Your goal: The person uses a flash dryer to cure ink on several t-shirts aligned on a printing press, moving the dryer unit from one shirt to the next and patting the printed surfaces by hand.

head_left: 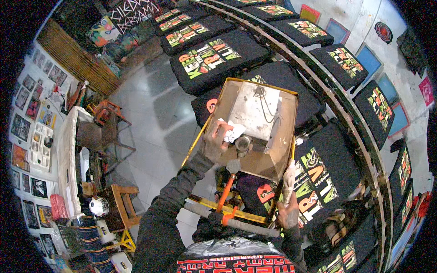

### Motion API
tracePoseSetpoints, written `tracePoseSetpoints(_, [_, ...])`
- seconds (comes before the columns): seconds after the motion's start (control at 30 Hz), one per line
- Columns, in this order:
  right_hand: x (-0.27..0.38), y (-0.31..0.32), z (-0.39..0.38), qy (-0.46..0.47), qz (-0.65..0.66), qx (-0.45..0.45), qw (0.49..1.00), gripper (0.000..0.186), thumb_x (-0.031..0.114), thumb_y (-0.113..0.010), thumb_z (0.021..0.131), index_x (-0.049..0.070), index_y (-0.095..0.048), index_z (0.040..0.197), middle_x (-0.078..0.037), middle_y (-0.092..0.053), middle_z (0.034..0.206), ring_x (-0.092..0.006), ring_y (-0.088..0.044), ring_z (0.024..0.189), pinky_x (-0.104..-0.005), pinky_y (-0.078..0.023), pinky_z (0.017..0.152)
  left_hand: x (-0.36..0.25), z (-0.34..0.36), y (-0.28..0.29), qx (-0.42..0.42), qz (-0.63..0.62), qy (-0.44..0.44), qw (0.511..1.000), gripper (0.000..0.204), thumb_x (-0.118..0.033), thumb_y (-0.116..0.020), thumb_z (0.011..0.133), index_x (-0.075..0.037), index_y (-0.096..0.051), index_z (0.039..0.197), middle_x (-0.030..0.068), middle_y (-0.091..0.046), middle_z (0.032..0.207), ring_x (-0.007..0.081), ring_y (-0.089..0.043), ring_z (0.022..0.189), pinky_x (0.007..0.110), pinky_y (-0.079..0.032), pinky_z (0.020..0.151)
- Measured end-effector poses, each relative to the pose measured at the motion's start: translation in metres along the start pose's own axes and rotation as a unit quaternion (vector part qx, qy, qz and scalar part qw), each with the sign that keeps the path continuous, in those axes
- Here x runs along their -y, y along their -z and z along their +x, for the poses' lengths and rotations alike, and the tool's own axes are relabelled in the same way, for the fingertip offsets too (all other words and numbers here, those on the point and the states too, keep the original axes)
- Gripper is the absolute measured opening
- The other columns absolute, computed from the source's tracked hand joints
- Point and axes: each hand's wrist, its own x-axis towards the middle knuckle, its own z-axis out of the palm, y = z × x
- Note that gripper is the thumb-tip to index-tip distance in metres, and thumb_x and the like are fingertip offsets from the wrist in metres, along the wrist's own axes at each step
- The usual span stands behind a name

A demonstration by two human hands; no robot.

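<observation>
My left hand [215, 144] is closed on a crumpled white cloth or paper wad [235, 130], over the left side of a shallow brown box [283, 150]. In that box lie a stained white panel [249, 109] with a dark cord loop and a round grey metal fitting [242, 144]. Below it, a grey knob [233, 166] tops an orange handle [226, 193]. Beside the box's right edge, my right hand [287, 214] is wrapped round the lower end of a long whitish object [289, 179]; its kind is unclear.
Black printed shirts [218, 59] lie on boards along a curved dark rail [318, 68]. A yellow-framed cart [246, 216] with a grey padded bar stands before me. At left are a chair [102, 134], a wooden stool [125, 204] and a ball [99, 206]. Framed screens [368, 61] lean at right.
</observation>
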Motion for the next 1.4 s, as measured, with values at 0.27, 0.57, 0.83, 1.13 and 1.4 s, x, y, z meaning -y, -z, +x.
tracePoseSetpoints(0.27, [0.000,0.003,0.001,-0.021,-0.021,0.028,0.999,0.047,0.010,-0.062,0.080,-0.004,-0.050,0.123,-0.025,-0.063,0.105,-0.0393,-0.062,0.097,-0.0414,-0.048,0.083,-0.014,0.006,0.039,-0.006,-0.048,0.110,0.993,0.035,-0.001,-0.070,0.070,-0.007,-0.059,0.102,0.0134,-0.056,0.102,0.0328,-0.061,0.097,0.039,-0.050,0.083])
tracePoseSetpoints(0.57, [0.008,-0.003,0.000,-0.024,-0.048,-0.013,0.998,0.048,0.010,-0.063,0.079,-0.005,-0.050,0.123,-0.026,-0.064,0.101,-0.0400,-0.063,0.093,-0.0430,-0.048,0.083,-0.068,-0.124,0.145,-0.047,-0.114,0.261,0.958,0.030,-0.006,-0.071,0.066,-0.006,-0.056,0.092,0.0098,-0.055,0.089,0.0243,-0.059,0.083,0.034,-0.049,0.074])
tracePoseSetpoints(0.83, [0.028,-0.003,-0.002,0.008,-0.012,-0.027,1.000,0.042,0.008,-0.063,0.080,0.001,-0.053,0.120,-0.024,-0.065,0.098,-0.0395,-0.065,0.089,-0.0456,-0.051,0.078,-0.085,-0.148,0.114,-0.062,0.086,0.175,0.979,0.030,-0.014,-0.076,0.058,-0.012,-0.061,0.083,0.0074,-0.058,0.081,0.0292,-0.063,0.072,0.040,-0.049,0.060])
tracePoseSetpoints(1.13, [-0.001,-0.010,0.005,0.080,-0.073,-0.072,0.992,0.039,0.013,-0.066,0.078,-0.005,-0.054,0.111,-0.024,-0.062,0.086,-0.0381,-0.061,0.076,-0.0444,-0.048,0.071,-0.078,-0.162,0.106,-0.121,0.071,0.191,0.972,0.032,-0.016,-0.076,0.053,-0.014,-0.063,0.082,0.0067,-0.060,0.078,0.0284,-0.062,0.067,0.039,-0.047,0.056])
tracePoseSetpoints(1.4, [0.021,-0.008,0.000,0.050,-0.032,-0.060,0.996,0.048,0.016,-0.066,0.079,-0.007,-0.051,0.119,-0.027,-0.062,0.091,-0.0415,-0.061,0.082,-0.0459,-0.047,0.076,-0.084,-0.158,0.107,-0.119,0.070,0.219,0.966,0.028,-0.025,-0.079,0.066,-0.011,-0.060,0.082,0.0092,-0.061,0.079,0.0267,-0.062,0.072,0.038,-0.050,0.064])
